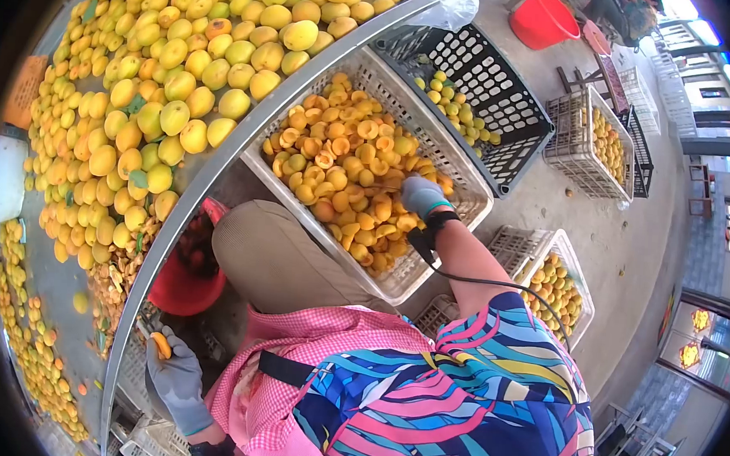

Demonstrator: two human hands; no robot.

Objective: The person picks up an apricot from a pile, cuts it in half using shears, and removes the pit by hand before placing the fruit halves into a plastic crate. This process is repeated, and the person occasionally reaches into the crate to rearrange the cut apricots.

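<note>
My left hand (174, 375), in a grey glove, is closed on an orange apricot half (160, 345) beside the metal edge of the table. My right hand (424, 196), also gloved in grey, reaches over the right part of a pale plastic crate (460, 177) and touches the halved apricots (343, 168) that fill it. Its fingers point down into the fruit and are partly hidden, so what they hold does not show. Whole yellow apricots (171, 116) lie heaped on the table (193, 167) to the left.
A red bucket (184, 288) stands under the table edge near my knee. Beyond the pale crate is a black crate (506, 111) with greenish fruit. More fruit crates (575, 145) stand on the floor at the right, and a red tub (543, 20) is at the back.
</note>
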